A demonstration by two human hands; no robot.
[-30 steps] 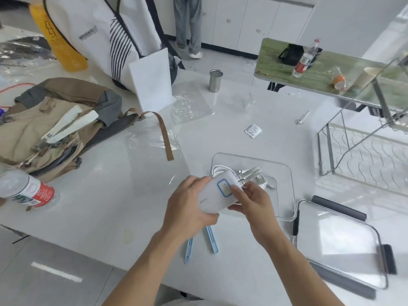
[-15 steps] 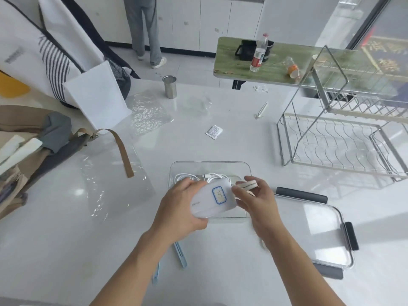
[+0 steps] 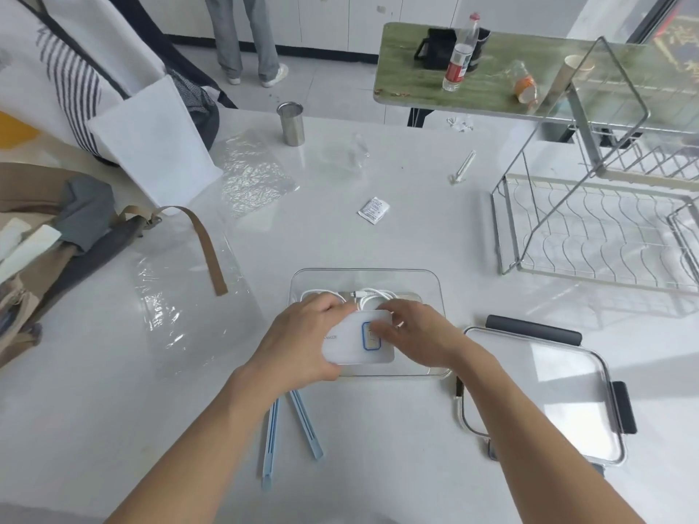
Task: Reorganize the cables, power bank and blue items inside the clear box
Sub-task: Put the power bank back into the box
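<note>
A white table (image 3: pixel 416 228) carries everything in view, with a wire dish rack (image 3: pixel 597 228) standing at its far right and a tan backpack (image 3: pixel 45 251) lying at its left edge. To the right of the clear box, a clear lid (image 3: pixel 548 395) with dark latches is laid flat on the table. The clear box (image 3: pixel 435 296) is set near the middle, open, with coiled white cables (image 3: pixel 372 296) seen along its far side. A white power bank (image 3: pixel 350 346) with a blue-framed display is held over the near left part of the box; it is grasped at its left end by the left hand (image 3: pixel 302 342), fingers curled round it. The right hand (image 3: pixel 412 334) is laid on the right end of the power bank, fingers bent over the display, though whether it is gripped cannot be told. Two blue items (image 3: pixel 291 429), long narrow strips, are left on the table just in front of the box, partly under the left wrist.
</note>
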